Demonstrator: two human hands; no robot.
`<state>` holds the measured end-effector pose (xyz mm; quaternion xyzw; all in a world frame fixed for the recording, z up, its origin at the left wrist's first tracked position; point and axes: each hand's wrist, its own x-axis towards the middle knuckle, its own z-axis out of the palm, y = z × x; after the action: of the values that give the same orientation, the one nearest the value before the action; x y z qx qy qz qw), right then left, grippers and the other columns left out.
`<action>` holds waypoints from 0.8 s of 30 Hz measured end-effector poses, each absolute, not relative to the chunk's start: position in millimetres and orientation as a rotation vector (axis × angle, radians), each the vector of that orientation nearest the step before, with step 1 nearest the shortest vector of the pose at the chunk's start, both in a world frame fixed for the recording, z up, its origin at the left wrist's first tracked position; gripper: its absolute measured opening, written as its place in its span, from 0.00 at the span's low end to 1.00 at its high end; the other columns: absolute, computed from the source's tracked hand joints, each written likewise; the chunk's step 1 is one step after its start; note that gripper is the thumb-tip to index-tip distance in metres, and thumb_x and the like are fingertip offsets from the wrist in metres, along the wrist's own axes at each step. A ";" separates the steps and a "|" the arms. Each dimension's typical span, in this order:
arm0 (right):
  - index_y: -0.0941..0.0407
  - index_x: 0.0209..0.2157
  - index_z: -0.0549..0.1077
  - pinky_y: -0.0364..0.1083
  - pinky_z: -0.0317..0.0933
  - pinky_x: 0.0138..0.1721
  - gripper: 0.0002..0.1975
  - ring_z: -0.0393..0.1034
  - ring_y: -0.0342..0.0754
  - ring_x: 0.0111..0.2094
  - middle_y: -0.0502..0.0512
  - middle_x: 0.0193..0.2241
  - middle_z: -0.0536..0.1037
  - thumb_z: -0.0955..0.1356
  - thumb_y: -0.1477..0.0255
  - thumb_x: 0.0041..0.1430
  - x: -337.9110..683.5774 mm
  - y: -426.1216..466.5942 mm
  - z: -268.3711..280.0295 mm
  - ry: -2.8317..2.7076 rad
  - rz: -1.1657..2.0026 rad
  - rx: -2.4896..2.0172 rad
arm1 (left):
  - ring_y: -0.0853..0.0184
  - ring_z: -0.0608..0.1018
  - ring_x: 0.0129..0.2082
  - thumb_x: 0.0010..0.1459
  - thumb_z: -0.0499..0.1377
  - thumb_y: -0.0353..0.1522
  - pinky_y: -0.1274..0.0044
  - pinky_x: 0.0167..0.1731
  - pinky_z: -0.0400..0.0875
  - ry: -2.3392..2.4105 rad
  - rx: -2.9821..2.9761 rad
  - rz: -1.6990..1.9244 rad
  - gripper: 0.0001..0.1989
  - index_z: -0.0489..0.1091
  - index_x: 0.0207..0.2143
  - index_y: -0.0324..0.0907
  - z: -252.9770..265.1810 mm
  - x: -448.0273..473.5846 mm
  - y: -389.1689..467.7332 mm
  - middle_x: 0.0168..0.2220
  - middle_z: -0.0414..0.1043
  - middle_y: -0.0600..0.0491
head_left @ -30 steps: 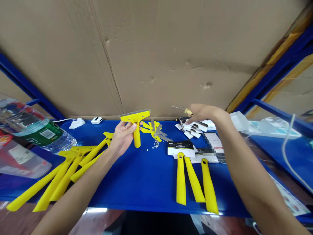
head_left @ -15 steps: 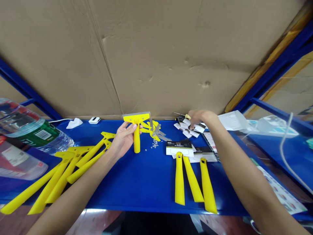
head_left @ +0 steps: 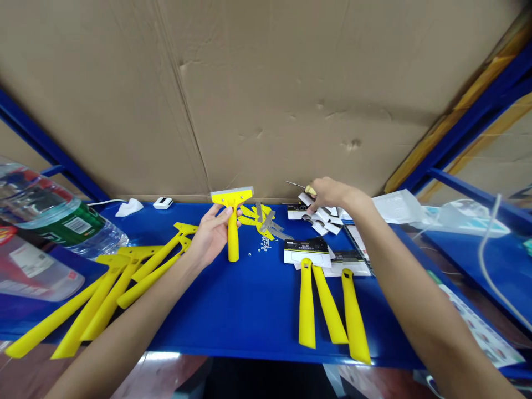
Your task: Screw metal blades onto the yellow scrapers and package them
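Upright in my left hand [head_left: 214,233], whose fingers close around the upper handle, is a yellow scraper [head_left: 233,235] with a grey blade along its top edge and two screws. My right hand [head_left: 325,194] is closed on a screwdriver [head_left: 310,190], its thin shaft pointing left. That hand is over a pile of folded black-and-white cards [head_left: 326,224], and its fingertips appear to touch them. Between my hands lie small yellow plates [head_left: 249,216], loose metal blades [head_left: 270,220] and several tiny nuts or screws [head_left: 262,244].
Yellow scraper handles [head_left: 108,293] lie at the left beside a large water bottle [head_left: 70,221] and a plastic jug [head_left: 37,271]. Three yellow scrapers [head_left: 306,305], some heads covered by printed cards [head_left: 306,252], lie at the right near a phone [head_left: 358,241]. Cardboard [head_left: 266,100] walls the back.
My right hand has shifted slightly left with the screwdriver, and the cards under it have moved. The scraper in my left hand has tilted a little, its blade now edge-on.
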<state>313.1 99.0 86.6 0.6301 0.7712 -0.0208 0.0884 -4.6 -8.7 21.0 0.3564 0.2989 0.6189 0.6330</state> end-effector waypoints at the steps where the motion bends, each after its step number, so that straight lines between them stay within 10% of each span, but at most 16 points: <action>1: 0.59 0.50 0.80 0.51 0.67 0.36 0.30 0.80 0.63 0.46 0.71 0.49 0.82 0.82 0.57 0.51 312.3 97.2 88.3 2.301 -0.065 1.883 | 0.66 0.82 0.43 0.57 0.72 0.27 0.77 0.37 0.78 0.682 0.814 1.415 0.16 0.77 0.48 0.42 21.3 -4.6 -9.0 0.56 0.78 0.45; 11: 0.54 0.36 0.74 0.50 0.60 0.32 0.28 0.73 0.57 0.38 0.60 0.39 0.79 0.81 0.48 0.46 278.1 57.1 112.8 2.939 -0.025 1.550 | 0.67 0.82 0.42 0.64 0.68 0.30 0.78 0.37 0.78 0.692 0.783 1.449 0.11 0.76 0.49 0.41 19.6 -9.1 -7.0 0.60 0.78 0.43; 24: 0.55 0.33 0.71 0.47 0.51 0.33 0.13 0.64 0.46 0.30 0.49 0.28 0.76 0.76 0.66 0.63 235.1 26.8 110.8 3.053 -0.614 1.126 | 0.69 0.77 0.31 0.73 0.55 0.29 0.79 0.31 0.76 0.704 0.479 1.494 0.10 0.75 0.50 0.35 19.9 -10.6 -2.1 0.41 0.80 0.44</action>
<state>235.1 26.8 110.8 0.3389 0.9186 -0.1849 -0.0849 -10.6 -2.1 19.9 0.2109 0.3103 0.6581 0.6528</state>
